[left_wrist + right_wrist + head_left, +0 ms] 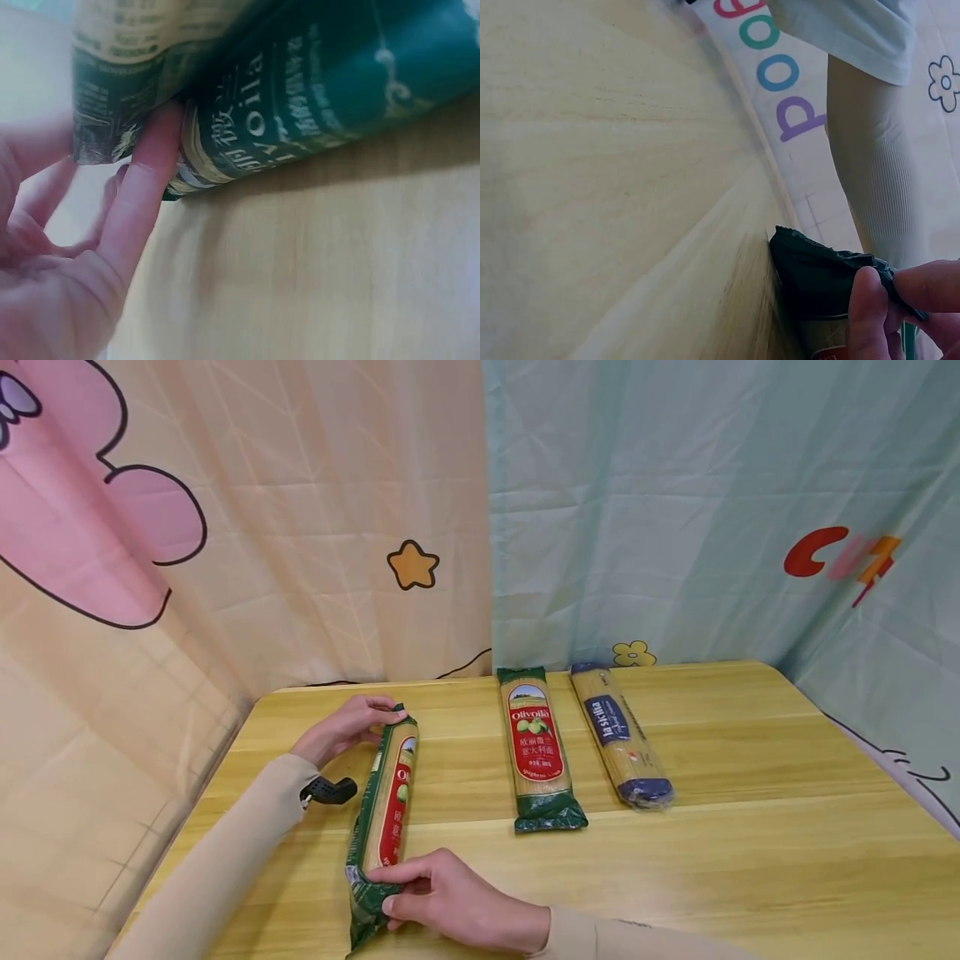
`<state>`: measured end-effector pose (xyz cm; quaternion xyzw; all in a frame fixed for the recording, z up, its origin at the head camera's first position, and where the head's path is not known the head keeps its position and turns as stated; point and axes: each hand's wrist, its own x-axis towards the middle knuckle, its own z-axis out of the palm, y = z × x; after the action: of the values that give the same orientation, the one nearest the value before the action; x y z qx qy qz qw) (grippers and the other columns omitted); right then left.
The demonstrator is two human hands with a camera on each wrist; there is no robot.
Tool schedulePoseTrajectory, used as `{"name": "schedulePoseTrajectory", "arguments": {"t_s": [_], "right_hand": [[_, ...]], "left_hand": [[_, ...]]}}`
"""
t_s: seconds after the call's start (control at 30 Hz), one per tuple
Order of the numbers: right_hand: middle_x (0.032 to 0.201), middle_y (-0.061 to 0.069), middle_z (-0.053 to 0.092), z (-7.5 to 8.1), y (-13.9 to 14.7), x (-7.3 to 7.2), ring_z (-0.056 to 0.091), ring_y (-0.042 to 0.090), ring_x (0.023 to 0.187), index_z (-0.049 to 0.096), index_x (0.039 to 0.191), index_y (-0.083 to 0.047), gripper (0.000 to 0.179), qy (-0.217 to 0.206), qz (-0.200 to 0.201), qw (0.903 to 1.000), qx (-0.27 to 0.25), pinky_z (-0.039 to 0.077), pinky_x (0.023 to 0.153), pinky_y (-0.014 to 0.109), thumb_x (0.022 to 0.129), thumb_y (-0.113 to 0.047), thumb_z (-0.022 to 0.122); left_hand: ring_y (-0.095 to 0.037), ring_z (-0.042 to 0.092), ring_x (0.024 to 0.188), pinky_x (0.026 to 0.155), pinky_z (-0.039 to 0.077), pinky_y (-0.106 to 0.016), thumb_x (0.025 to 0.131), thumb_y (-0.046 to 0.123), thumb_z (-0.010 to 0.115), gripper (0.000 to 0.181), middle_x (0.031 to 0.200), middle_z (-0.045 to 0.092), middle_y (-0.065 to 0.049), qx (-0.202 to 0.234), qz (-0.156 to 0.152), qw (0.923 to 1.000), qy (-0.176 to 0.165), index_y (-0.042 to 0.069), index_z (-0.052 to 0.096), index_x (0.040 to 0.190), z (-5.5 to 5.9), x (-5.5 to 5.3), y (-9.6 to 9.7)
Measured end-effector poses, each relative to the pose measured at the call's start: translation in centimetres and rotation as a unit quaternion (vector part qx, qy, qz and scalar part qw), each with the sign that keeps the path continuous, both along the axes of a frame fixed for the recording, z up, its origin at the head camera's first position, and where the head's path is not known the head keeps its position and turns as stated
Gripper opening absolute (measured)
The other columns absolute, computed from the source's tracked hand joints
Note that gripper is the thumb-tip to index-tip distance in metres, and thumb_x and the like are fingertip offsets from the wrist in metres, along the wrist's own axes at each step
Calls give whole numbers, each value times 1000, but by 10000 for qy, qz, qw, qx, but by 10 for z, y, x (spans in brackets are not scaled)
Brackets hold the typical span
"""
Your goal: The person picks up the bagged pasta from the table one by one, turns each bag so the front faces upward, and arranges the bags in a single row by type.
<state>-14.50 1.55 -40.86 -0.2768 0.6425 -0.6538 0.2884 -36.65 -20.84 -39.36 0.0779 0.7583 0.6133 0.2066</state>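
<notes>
A green-ended spaghetti packet with a red label lies at the left of the table, tilted on its side. My left hand pinches its far end; in the left wrist view the thumb and fingers hold the green wrapper there. At the near end, my right hand pinches the crumpled green wrapper end between thumb and fingers. A second packet of the same kind lies face up in the middle. Right of it is a spaghetti packet with dark blue ends.
The wooden table has rounded far corners. Printed curtains hang behind it and along both sides. A black strap piece juts from the left wrist beside the held packet.
</notes>
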Motion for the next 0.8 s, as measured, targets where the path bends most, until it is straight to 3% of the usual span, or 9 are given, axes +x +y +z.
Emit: {"name": "schedulePoseTrajectory", "arguments": {"t_s": [0.17,0.37,0.57,0.8], "right_hand": [[88,-4,72,2,-3,-1,66,6,76,62,133,-6,36,220,43,9995,213,50,71,19,97,-7,59],[86,-6,70,3,-3,-2,64,6,74,63,133,-8,36,204,94,9991,352,41,59,17,97,-7,59],[82,-3,70,0,-4,-1,64,4,74,62,133,-6,36,374,46,9990,244,47,66,17,97,-8,59],[86,-7,69,2,-2,2,64,3,75,62,133,-6,35,241,-45,9994,228,49,73,19,97,-8,59]], "left_hand": [[-17,63,71,60,55,-31,96,27,65,29,89,66,-10,-752,-116,9971,-23,1,54,105,6,7,3],[-16,58,64,54,53,-30,89,46,70,47,81,61,-9,-1891,-312,9812,243,4,50,95,15,15,10],[-15,57,56,53,53,-32,86,41,73,39,69,64,-6,-2143,-329,9758,296,6,62,72,21,18,16],[-17,62,58,55,54,-32,89,32,70,31,72,67,-8,-2202,-451,9738,341,3,67,79,30,17,20]]}}
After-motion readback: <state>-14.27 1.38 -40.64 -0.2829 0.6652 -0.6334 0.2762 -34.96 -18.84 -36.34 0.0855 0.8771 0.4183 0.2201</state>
